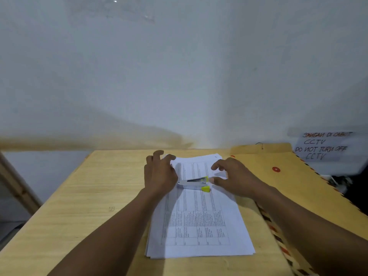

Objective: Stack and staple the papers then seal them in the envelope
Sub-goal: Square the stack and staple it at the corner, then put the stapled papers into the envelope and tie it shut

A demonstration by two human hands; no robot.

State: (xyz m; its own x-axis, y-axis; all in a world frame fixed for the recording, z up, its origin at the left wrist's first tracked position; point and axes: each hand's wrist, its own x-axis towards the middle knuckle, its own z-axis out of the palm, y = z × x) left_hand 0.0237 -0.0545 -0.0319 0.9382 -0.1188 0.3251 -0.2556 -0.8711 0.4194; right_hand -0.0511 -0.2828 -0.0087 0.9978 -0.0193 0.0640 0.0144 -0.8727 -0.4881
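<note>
My left hand (159,174) and right hand (235,176) are open, with fingers loosely bent, and hold nothing. Between them a small stapler (194,183) with yellow tips lies on the stack of papers (199,226). The brown envelope (298,188) lies just right of the stack, on the wooden table (79,196).

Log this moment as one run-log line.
stapler: lying on paper stack | left hand: at stack's far-left edge, grip unclear | right hand: open beside stapler | envelope: right of stack
</note>
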